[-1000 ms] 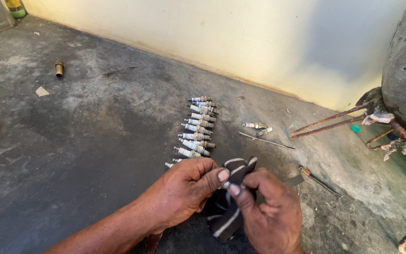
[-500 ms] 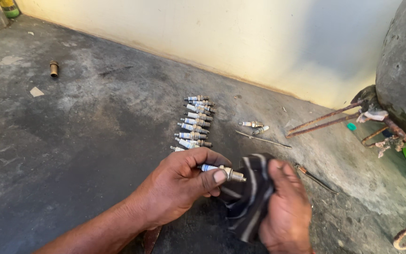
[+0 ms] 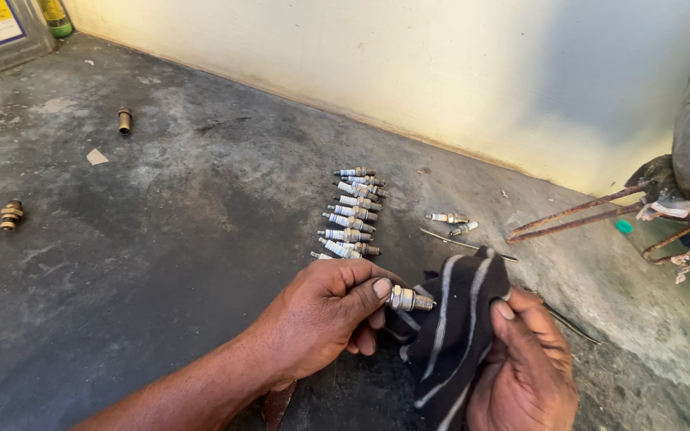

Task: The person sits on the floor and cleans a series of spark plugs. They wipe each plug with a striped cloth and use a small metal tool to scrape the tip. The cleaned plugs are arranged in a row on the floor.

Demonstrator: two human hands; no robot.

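The left hand (image 3: pixel 325 319) is closed around a spark plug (image 3: pixel 410 299); the thumb lies along the top with its nail facing up, the other fingers are curled underneath, and only the threaded metal end of the plug shows beyond the fingertips; the rest of its body is hidden inside the fist; the plug's long axis runs nearly level, left to right across the view, with the threaded tip pointing right and slightly down toward the cloth

The right hand (image 3: pixel 525 367) grips a dark cloth with pale stripes (image 3: pixel 453 335); its fingers are folded over the fabric, thumb tip pressing on the upper edge, so the cloth is bunched in the palm and stands up in a peak between the two hands; the plug's tip is just at the cloth's left fold, touching or very nearly so; which one cannot be told

Both hands hover low over a grey concrete floor (image 3: pixel 161 239); just beyond the left hand lies a row of spark plugs (image 3: pixel 351 214), laid side by side, each with its long axis roughly left to right; two more loose plugs (image 3: pixel 453 222) lie to the right of that row, beside a thin metal rod (image 3: pixel 465 244); a brass fitting (image 3: pixel 11 215) and a small brass tube (image 3: pixel 124 120) sit well apart on the left; rusty bent pipes (image 3: pixel 576 214) reach in from the right, near the cream wall (image 3: pixel 409 72)
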